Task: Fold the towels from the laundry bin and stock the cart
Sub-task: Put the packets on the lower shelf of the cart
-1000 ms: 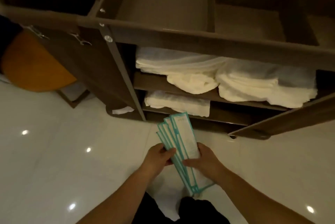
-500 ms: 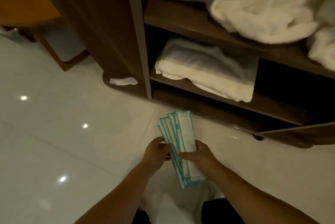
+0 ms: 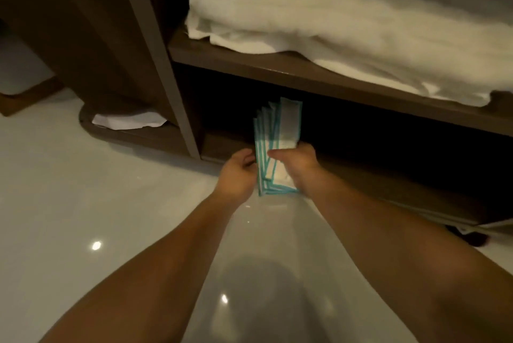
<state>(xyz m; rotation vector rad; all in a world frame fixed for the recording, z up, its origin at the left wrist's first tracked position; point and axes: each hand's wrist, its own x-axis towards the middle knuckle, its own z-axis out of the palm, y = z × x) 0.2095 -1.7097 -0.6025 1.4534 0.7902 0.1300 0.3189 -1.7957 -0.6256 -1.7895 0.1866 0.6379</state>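
Note:
Both hands hold a fanned stack of flat white packets with teal borders (image 3: 277, 131), its top end just inside the dark bottom opening of the brown cart. My left hand (image 3: 237, 173) grips the stack's left edge. My right hand (image 3: 295, 163) pinches it from the right, thumb on the front. A folded white towel (image 3: 347, 26) lies on the cart shelf (image 3: 305, 73) right above the packets.
The cart's upright post (image 3: 163, 65) stands just left of the packets. A white scrap (image 3: 127, 120) lies on the cart's rounded base corner at the left. Glossy white floor tiles (image 3: 83, 203) spread below and to the left. A dark wheel (image 3: 469, 237) shows at the lower right.
The view has dropped and closed in on the cart's lowest level. Both hands have carried the packets forward from over the floor up to the bottom opening.

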